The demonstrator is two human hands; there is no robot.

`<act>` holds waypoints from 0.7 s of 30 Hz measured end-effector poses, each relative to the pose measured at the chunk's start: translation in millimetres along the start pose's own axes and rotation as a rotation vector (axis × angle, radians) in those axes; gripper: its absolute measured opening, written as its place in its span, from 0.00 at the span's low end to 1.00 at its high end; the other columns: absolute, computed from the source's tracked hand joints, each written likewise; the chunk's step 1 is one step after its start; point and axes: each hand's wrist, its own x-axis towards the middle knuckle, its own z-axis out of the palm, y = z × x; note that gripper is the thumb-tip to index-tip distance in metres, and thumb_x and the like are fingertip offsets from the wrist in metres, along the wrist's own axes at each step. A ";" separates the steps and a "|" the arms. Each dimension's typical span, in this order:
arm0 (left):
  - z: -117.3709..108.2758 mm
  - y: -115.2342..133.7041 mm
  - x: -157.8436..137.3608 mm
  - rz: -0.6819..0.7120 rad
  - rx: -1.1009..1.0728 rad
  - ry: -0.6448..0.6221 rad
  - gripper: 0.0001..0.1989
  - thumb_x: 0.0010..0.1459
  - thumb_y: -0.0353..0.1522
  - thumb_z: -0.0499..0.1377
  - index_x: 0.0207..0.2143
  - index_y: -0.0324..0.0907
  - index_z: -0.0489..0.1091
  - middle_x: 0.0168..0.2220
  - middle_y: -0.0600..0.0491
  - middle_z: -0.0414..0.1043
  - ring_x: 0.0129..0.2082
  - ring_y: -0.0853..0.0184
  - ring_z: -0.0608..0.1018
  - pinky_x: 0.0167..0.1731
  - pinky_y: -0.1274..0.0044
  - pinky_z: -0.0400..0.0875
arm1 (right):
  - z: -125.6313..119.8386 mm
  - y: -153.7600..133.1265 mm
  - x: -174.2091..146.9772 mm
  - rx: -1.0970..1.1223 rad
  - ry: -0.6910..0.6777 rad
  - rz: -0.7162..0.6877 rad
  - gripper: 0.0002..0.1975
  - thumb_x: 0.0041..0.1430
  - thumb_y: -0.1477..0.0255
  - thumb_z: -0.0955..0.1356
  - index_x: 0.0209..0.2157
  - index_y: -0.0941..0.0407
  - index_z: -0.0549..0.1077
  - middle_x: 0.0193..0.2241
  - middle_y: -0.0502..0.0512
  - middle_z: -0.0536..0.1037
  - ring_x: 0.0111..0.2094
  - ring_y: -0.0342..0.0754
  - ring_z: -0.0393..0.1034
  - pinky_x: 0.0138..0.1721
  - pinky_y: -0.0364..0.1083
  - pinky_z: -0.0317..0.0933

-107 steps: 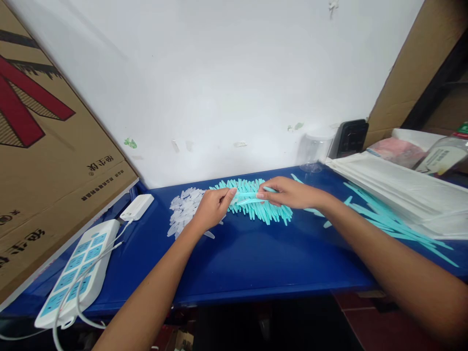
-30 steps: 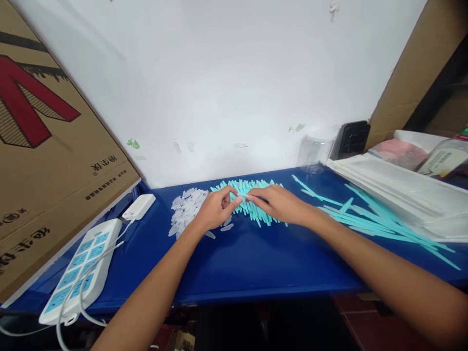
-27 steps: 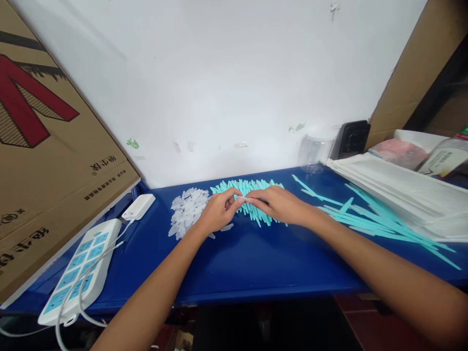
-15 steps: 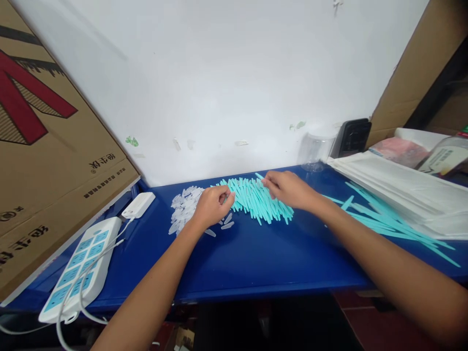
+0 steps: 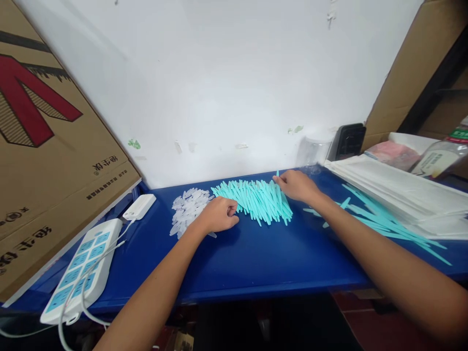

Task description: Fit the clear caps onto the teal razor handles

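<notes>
Head view: turquoise sticks point(image 5: 256, 200) lie between both hands point(image 5: 220, 214) point(image 5: 298, 185).

We see smooth, rather matt plastic on the turquoise sticks point(image 5: 256, 200) and frosted, translucent plastic on the pale pieces point(image 5: 187, 209). The desk point(image 5: 234, 265) looks glossy and smooth to us, the power strip point(image 5: 105, 273) hard, smooth plastic. We find matt cardboard in the printed box point(image 5: 58, 146), clear, shiny plastic in the jar point(image 5: 315, 150), and flaky patches on the otherwise smooth, matt wall point(image 5: 219, 87).
</notes>
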 end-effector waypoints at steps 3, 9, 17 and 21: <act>-1.1 1.9 -0.2 -0.007 0.015 -0.023 0.09 0.47 0.29 0.59 0.22 0.43 0.59 0.19 0.59 0.58 0.20 0.70 0.60 0.24 0.74 0.50 | 0.0 4.7 2.4 -0.020 -0.024 0.001 0.27 0.70 0.56 0.59 0.23 0.56 0.72 0.23 0.61 0.76 0.23 0.50 0.67 0.27 0.47 0.49; -4.2 0.3 -0.9 -0.022 -0.038 -0.094 0.22 0.51 0.50 0.67 0.25 0.43 0.65 0.21 0.58 0.64 0.20 0.69 0.64 0.23 0.75 0.51 | 1.7 11.6 5.2 -0.043 -0.072 0.026 0.27 0.70 0.56 0.59 0.25 0.56 0.76 0.29 0.64 0.81 0.28 0.52 0.73 0.29 0.47 0.55; -11.4 -10.2 -1.1 -0.081 -0.152 -0.180 0.28 0.39 0.56 0.72 0.25 0.43 0.69 0.21 0.57 0.66 0.20 0.70 0.65 0.21 0.76 0.53 | -11.8 41.8 17.1 -0.157 0.008 0.197 0.23 0.70 0.58 0.61 0.39 0.60 0.80 0.40 0.72 0.82 0.42 0.63 0.77 0.40 0.53 0.64; -16.2 -11.5 -1.2 -0.092 -0.191 -0.158 0.26 0.38 0.53 0.74 0.27 0.43 0.74 0.20 0.59 0.61 0.20 0.71 0.63 0.20 0.76 0.53 | -12.2 67.6 25.7 -0.187 -0.029 0.233 0.23 0.65 0.53 0.66 0.40 0.59 0.80 0.40 0.72 0.82 0.42 0.62 0.77 0.41 0.53 0.65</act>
